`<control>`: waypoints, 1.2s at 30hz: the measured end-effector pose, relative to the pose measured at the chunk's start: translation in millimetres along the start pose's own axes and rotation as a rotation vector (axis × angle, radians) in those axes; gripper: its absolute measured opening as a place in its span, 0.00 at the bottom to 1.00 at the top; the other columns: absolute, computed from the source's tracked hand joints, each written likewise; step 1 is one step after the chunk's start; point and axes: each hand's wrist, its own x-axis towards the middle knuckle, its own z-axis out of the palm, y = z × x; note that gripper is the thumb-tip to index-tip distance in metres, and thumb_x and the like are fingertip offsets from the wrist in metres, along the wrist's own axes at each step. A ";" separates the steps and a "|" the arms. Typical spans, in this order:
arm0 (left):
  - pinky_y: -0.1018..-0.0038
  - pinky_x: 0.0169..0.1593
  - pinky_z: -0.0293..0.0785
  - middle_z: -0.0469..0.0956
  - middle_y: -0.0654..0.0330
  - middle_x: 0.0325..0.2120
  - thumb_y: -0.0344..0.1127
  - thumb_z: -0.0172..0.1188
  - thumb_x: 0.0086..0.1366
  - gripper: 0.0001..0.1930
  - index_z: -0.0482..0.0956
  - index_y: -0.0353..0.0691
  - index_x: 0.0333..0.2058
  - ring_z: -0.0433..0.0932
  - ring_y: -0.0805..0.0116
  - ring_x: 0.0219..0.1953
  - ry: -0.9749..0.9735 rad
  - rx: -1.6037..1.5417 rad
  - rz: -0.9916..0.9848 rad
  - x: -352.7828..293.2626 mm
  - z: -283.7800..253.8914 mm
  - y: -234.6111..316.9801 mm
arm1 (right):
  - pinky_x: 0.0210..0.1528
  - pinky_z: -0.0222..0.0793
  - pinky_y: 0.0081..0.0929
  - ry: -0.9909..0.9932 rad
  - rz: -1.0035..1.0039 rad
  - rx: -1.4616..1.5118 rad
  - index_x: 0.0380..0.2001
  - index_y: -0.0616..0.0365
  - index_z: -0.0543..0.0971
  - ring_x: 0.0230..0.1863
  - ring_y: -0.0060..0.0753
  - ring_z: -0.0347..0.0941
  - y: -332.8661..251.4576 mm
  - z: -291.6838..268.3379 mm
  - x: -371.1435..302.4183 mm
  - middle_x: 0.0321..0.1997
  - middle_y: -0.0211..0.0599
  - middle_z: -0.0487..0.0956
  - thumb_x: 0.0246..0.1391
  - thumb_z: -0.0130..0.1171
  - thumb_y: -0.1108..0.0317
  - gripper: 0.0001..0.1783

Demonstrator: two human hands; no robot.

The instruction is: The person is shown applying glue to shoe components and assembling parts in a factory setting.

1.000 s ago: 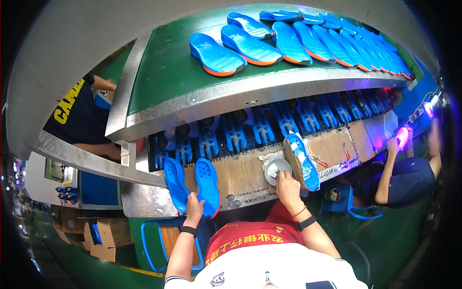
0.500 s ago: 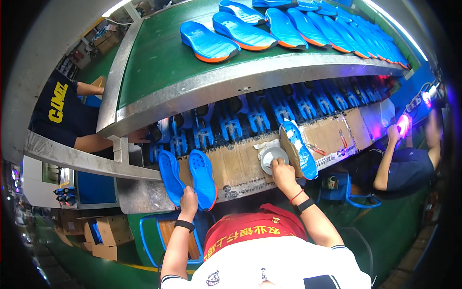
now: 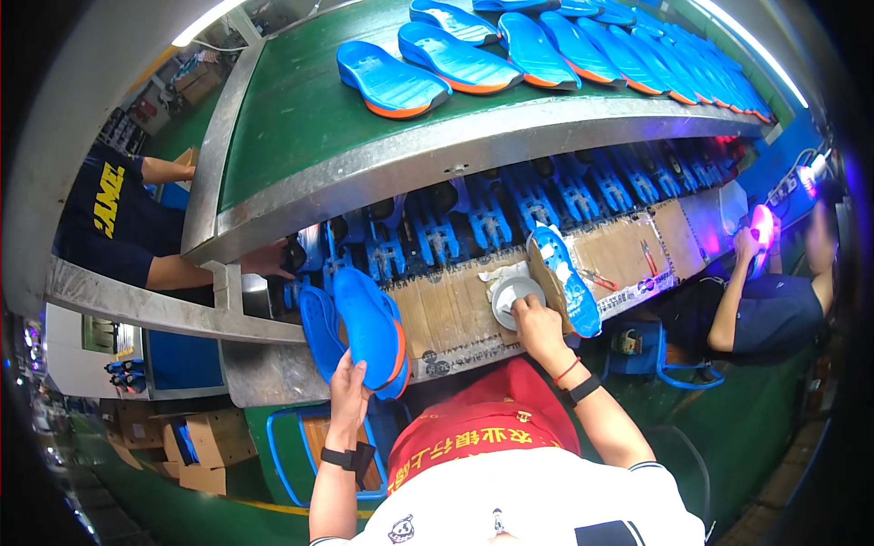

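green-topped upper shelf [image 3: 300,136] over a cardboard-covered bench [image 3: 432,318], with more than ten blue soles [image 3: 391,77] on the shelf, too overlapped to count fully. from left to right below: one co-worker [image 3: 118,209], one blue sole [image 3: 319,332] on the bench, one raised sole [image 3: 366,318], one pale bowl [image 3: 523,287], one wrapped sole [image 3: 574,296] leaning by a cardboard flap, two hand tools [image 3: 598,280] and a second co-worker [image 3: 774,314].

the left hand [image 3: 349,387] grips the raised sole by its near end, thumb against it, at the bench's front left (more blue and orange shows beneath; i can't tell if it is another sole). the right hand [image 3: 539,320] bends over the bowl, fingers drawn close together; whether they pinch anything i can't tell.

half a second ago a holed top lay where the tilted, smooth blue face now shows; the right hand stays at the bowl.
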 end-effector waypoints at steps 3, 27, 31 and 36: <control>0.68 0.54 0.76 0.70 0.57 0.53 0.19 0.55 0.63 0.30 0.57 0.39 0.63 0.73 0.65 0.54 -0.237 -0.247 0.046 -7.3 12.6 2.1 | 0.29 0.75 0.38 0.009 0.010 -0.004 0.31 0.58 0.75 0.29 0.44 0.79 4.4 0.7 -2.8 0.33 0.46 0.75 0.44 0.57 0.75 0.07; 0.75 0.38 0.80 0.82 0.54 0.34 0.22 0.63 0.59 0.25 0.69 0.26 0.55 0.81 0.72 0.34 0.034 0.423 0.671 -21.3 129.1 41.0 | 0.28 0.74 0.30 0.292 -0.314 0.471 0.33 0.58 0.78 0.28 0.40 0.79 -87.9 -132.2 -2.2 0.34 0.39 0.78 0.46 0.65 0.74 0.09; 0.75 0.37 0.80 0.82 0.54 0.33 0.23 0.62 0.59 0.24 0.70 0.26 0.55 0.82 0.73 0.33 0.040 0.417 0.675 -21.6 129.3 41.9 | 0.28 0.75 0.31 0.309 -0.260 0.558 0.33 0.58 0.78 0.28 0.41 0.79 -88.9 -130.6 -0.1 0.34 0.39 0.79 0.47 0.65 0.74 0.08; 0.75 0.37 0.80 0.82 0.54 0.33 0.23 0.62 0.59 0.24 0.70 0.27 0.55 0.82 0.73 0.32 0.048 0.419 0.683 -22.1 128.4 42.2 | 0.27 0.74 0.31 0.324 -0.242 0.499 0.33 0.58 0.78 0.27 0.42 0.78 -88.5 -129.1 3.7 0.35 0.38 0.79 0.47 0.65 0.74 0.08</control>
